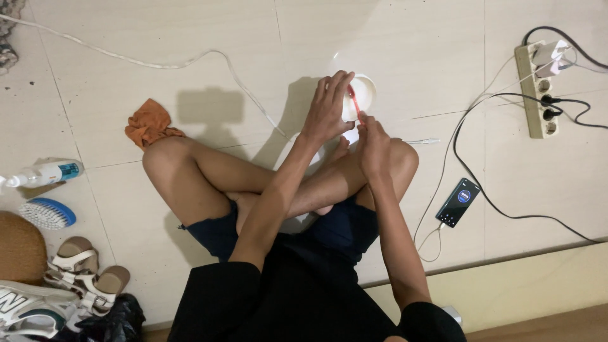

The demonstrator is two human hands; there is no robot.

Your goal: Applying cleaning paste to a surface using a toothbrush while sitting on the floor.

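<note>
Scrubbing white shoe (362, 95) held over floor beyond crossed legs: left hand (326, 107) clasps its side, right hand (373, 142) pinches red toothbrush (353, 100) against it. Judged mid-clean; sandals (85, 269) untouched.

We could not tell what the thin red tool (353, 101) was; the white shoe (28, 310) was cut off at lower left.
</note>
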